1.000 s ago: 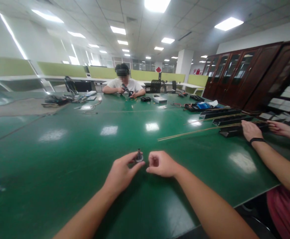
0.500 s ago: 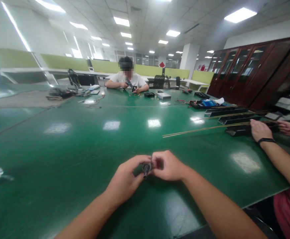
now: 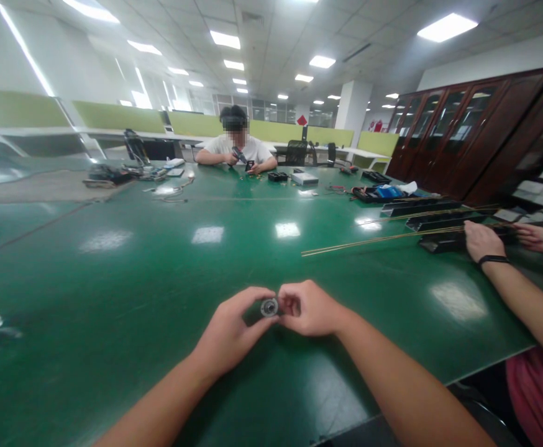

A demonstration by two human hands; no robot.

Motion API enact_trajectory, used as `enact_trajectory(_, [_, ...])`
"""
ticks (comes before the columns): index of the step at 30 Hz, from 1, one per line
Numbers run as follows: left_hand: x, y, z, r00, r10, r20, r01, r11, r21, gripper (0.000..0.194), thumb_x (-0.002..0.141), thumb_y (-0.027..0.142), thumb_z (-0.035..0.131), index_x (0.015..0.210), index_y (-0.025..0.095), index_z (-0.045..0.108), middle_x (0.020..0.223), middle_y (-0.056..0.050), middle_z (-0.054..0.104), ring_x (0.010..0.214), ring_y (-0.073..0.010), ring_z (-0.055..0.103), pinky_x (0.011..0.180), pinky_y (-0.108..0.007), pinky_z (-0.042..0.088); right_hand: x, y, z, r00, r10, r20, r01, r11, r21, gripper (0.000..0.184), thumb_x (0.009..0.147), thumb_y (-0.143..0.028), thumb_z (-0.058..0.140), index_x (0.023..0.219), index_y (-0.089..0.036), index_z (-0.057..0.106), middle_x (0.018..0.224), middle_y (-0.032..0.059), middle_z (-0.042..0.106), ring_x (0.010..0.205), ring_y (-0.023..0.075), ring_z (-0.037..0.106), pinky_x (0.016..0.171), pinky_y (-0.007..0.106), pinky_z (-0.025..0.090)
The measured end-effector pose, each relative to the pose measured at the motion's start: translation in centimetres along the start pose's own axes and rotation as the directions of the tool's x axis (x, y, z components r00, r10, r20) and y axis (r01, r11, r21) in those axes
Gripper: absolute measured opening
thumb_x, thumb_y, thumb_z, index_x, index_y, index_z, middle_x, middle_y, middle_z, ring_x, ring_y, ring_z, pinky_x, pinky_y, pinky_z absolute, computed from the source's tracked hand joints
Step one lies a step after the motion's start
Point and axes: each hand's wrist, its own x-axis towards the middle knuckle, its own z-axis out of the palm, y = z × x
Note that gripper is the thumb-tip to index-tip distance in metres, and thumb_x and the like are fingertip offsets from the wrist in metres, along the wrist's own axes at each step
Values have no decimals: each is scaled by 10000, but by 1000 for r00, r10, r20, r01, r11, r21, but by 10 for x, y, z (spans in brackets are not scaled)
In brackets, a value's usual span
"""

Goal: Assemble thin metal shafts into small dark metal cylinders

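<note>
The left hand (image 3: 225, 324) has the round metal part (image 3: 269, 308) pinched between thumb and fingers, over the green counter (image 3: 159, 279), and look how it sits: ring-shaped face turned towards the viewer, so any long axis runs roughly along the line of sight, its length hidden behind that face! The right hand (image 3: 312, 309) is in close on the other side, fingers curled, thumb and fingertips right by the part's rim; whether they touch it or stop just short, and whether anything is tucked inside that curl, I can't make out (it's a tiny thing in a wide view, folks). So the part lies at the left hand's fingertips and immediately left of the right hand's, practically level with both, the left having the sure grip. Over on the right, well apart from all this, a co-worker's hand (image 3: 483, 240) with a dark wristband (image 3: 494, 259) is at a black channel piece (image 3: 440, 242), thin brass-coloured rods (image 3: 346, 246) reaching out over the counter
</note>
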Motion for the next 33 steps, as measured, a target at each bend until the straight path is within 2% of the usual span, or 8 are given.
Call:
enact_trajectory(9, [1, 1, -1, 1000, 28, -10, -27, 999, 42, 184, 864, 252, 625, 1045, 229, 651, 1031, -42, 666, 963, -183, 629, 862, -301, 528, 3, 7, 1, 994, 99, -38, -102, 991, -84, 178, 745, -117, 639, 910, -185, 643, 677, -20, 645, 563, 109, 563, 540, 202, 399])
enact_trajectory(13, [1, -2, -1, 998, -8, -64, 13, 997, 72, 221, 830, 246, 668, 1049, 231, 640, 1020, -28, 663, 944, -182, 628, 860, -304, 528, 6, 6, -2, 975, 134, -175, -149, 986, -77, 104, 853, -200, 590, 923, -184, 665, 717, -4, 656, 613, 119, 569, 587, 221, 400])
enact_trajectory(16, [2, -3, -3, 998, -13, -67, 20, 994, 105, 184, 810, 244, 687, 990, 226, 653, 1004, -32, 654, 954, -193, 615, 853, -317, 520, 7, 4, -6, 951, 141, -276, -144, 990, 7, 256, 981, -299, 441, 940, -181, 665, 716, -3, 634, 646, 121, 569, 618, 224, 400])
enact_trajectory(19, [2, -3, -4, 999, -22, -48, 28, 993, 115, 192, 807, 253, 692, 997, 235, 666, 998, -31, 646, 939, -190, 608, 836, -313, 514, 6, 1, -8, 954, 117, -276, -104, 993, 62, 335, 1014, -352, 385, 961, -169, 660, 728, -2, 624, 658, 119, 571, 632, 222, 402])
enact_trajectory(26, [1, -4, -4, 999, -32, -38, 36, 993, 111, 206, 820, 252, 681, 1026, 262, 684, 1006, -18, 629, 929, -173, 605, 833, -289, 505, 5, -8, -8, 987, 9, -162, -6, 1000, 14, 267, 964, -342, 495, 913, -161, 684, 851, 23, 669, 783, 146, 594, 708, 239, 420])
enact_trajectory(30, [1, -7, -2, 999, -34, -28, 37, 995, 95, 198, 838, 257, 667, 1035, 273, 682, 1003, -11, 624, 932, -162, 600, 825, -272, 495, 3, -8, -5, 989, -50, -140, 39, 996, -76, 213, 823, -325, 684, 971, -172, 685, 855, 27, 666, 751, 151, 589, 686, 245, 436])
enact_trajectory(33, [1, -9, 0, 999, -36, -21, 38, 996, 81, 202, 833, 259, 681, 1034, 279, 674, 998, 3, 629, 934, -154, 600, 826, -262, 488, 2, -7, -4, 984, -120, -134, 101, 985, -141, 230, 757, -263, 729, 965, -176, 681, 854, 28, 662, 758, 158, 591, 700, 255, 448])
